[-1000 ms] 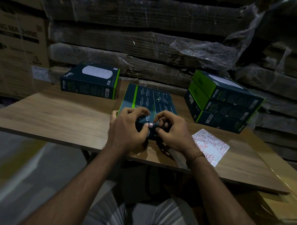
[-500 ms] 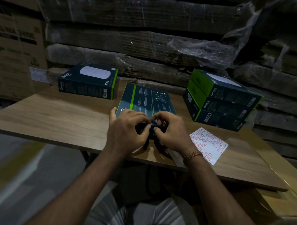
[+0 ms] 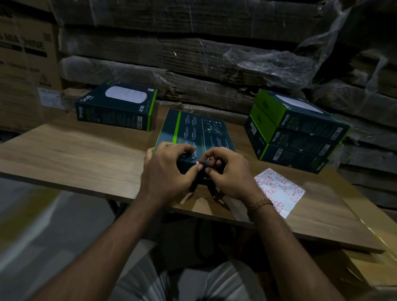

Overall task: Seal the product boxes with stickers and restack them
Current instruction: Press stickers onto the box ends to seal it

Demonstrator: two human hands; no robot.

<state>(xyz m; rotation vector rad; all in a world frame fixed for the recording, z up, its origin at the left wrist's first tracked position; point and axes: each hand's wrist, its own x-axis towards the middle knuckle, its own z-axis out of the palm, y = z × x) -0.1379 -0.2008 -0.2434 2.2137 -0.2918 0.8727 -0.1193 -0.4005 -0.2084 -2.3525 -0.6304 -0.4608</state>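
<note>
A dark green product box (image 3: 200,130) lies flat in the middle of the wooden table (image 3: 67,153), printed back upward. My left hand (image 3: 167,171) and my right hand (image 3: 233,174) both curl round its near edge, fingers on top and thumbs on the front face. Between the two thumb tips sits a small pale sticker (image 3: 198,164) on that edge. A white sticker sheet (image 3: 282,190) with red outlines lies on the table just right of my right wrist. The box's near face is mostly hidden by my hands.
Three matching boxes are stacked (image 3: 303,132) at the back right. One single box (image 3: 117,108) lies at the back left. Plastic-wrapped flat cardboard (image 3: 197,59) rises behind the table, and a large carton (image 3: 19,63) stands at the left.
My hands stay on the box's near edge. The thumbs have shifted slightly along the edge over the sticker. The view has moved a little.
</note>
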